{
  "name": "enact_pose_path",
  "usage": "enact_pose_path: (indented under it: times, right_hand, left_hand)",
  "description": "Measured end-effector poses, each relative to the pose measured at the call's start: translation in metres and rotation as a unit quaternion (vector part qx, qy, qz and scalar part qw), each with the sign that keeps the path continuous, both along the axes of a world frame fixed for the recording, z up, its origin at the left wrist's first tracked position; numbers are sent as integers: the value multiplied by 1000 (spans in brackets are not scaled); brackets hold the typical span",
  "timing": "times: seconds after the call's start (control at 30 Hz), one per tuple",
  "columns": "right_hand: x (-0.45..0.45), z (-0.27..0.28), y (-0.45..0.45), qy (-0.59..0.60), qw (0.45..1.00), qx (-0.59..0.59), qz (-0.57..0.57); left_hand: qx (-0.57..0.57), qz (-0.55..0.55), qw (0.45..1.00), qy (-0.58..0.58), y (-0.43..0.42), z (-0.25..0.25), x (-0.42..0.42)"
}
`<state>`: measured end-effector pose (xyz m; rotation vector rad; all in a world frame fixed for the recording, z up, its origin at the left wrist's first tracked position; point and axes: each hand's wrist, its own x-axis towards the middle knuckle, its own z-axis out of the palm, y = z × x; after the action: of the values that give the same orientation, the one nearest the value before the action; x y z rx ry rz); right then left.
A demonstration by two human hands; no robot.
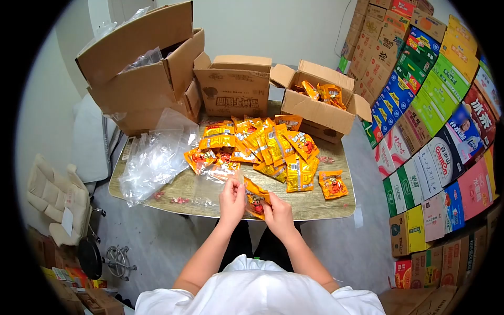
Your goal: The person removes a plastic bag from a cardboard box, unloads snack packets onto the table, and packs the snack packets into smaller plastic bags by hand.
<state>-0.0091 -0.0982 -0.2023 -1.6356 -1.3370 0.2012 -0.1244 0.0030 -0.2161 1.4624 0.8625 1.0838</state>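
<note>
My left hand (232, 200) is closed, pinching the edge of a clear plastic bag (206, 190) near the table's front edge. Fingers of my right hand (278, 214) grip an orange snack packet (254, 195), which stands tilted between my two hands. Whether part of the packet is inside the clear bag, I cannot tell. Just beyond lies a heap of orange snack packets (275, 144), overlapping each other. One single packet (333, 185) lies apart at the right. To the left, a crumpled pile of clear plastic bags (157, 157) spreads over the wooden table (310, 210).
An open carton (320, 113) holding more orange packets stands at the back right. Beside it are another open carton (233, 89) and a large carton (142, 79) with plastic inside. Stacked boxes (436, 126) line the right side; a beige chair (60, 202) stands left.
</note>
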Motion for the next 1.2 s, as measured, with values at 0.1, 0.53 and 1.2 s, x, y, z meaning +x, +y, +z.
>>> enact_pose_path:
  times: [0.1, 0.53, 1.2]
  right_hand:
    - [5, -2, 1, -20, 999, -15, 21]
    - [8, -9, 21, 241, 965, -86, 65]
    - [20, -25, 28, 134, 971, -142, 140]
  left_hand:
    - [93, 30, 994, 57, -4, 1, 1]
    - [160, -57, 979, 113, -33, 20, 2]
    - [-189, -192, 958, -98, -7, 22, 0]
